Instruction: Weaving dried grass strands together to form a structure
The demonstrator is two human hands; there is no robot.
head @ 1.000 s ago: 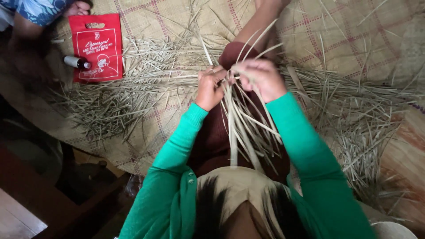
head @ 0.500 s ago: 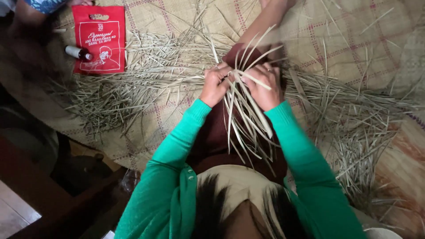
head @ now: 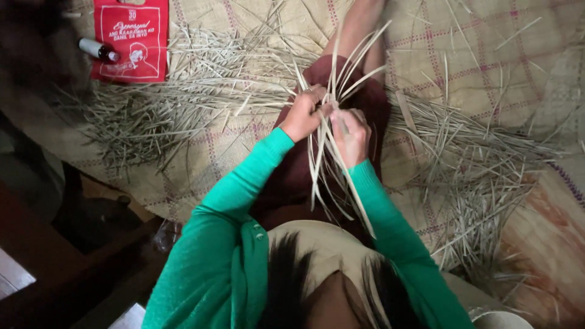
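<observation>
Underneath everything lies one woven mat [head: 487,42], tan with reddish checked lines, spread over a dark floor [head: 36,256] that shows at the lower left. Loose dry strips [head: 183,103] cover the mat on both sides (far too many to count). One red bag [head: 131,39] lies at the top left with one small bottle [head: 97,50] touching its edge. Both hands meet over the lap: the left hand [head: 303,114] and the right hand [head: 351,135] are each closed around one bundle of pale strips [head: 332,152], which fans out above and below them.
</observation>
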